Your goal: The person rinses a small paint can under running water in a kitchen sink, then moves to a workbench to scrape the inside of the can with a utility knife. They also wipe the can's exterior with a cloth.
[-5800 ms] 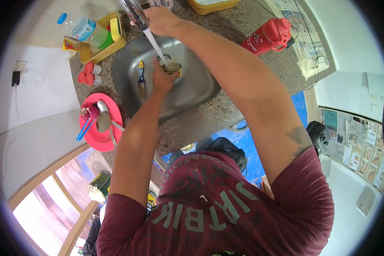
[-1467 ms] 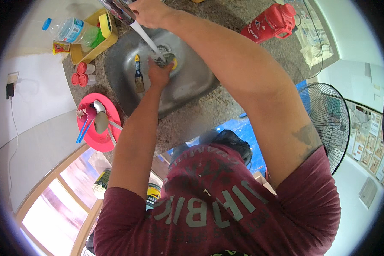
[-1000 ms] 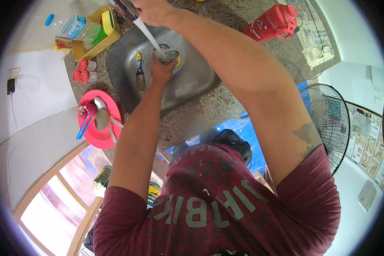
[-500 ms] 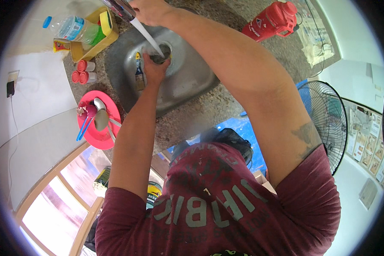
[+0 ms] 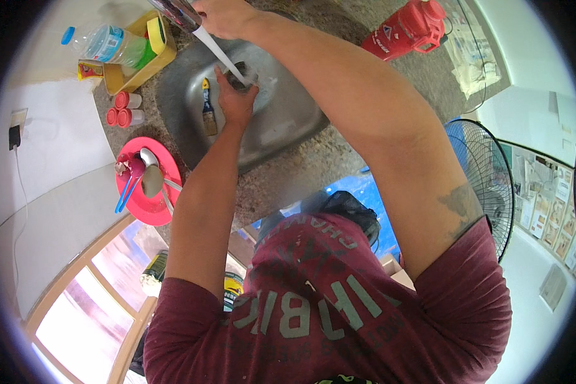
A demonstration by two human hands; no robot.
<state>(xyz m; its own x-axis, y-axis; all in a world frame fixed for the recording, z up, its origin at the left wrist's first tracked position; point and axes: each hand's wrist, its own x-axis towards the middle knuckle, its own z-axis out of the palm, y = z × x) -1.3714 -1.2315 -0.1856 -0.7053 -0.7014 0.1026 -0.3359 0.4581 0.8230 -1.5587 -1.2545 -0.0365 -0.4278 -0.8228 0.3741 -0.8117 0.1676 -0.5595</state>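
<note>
My left hand [image 5: 238, 105] is wrapped round a small, dark-looking round container [image 5: 235, 82], held in the steel sink [image 5: 281, 121] under the running water [image 5: 216, 48]. The stream falls into its mouth, and the container's lower part is hidden by my fingers. At the top of the view, my right hand [image 5: 224, 18] is closed at the chrome faucet [image 5: 178, 14]; how the fingers sit on it is partly out of sight. A paintbrush [image 5: 207, 105] with a blue and yellow handle lies in the basin, left of my left hand.
Left of the sink are a yellow tub [image 5: 118, 80] with a plastic bottle [image 5: 102, 43] and several red-capped jars [image 5: 129, 117]. A pink plate [image 5: 152, 208] with spoons sits nearer. A red jug [image 5: 406, 29] stands at right, and a black fan [image 5: 489, 173] beyond my right arm.
My left hand and the container have shifted slightly within the sink, the hand turning a little. My right hand stays at the faucet, and the water keeps running.
</note>
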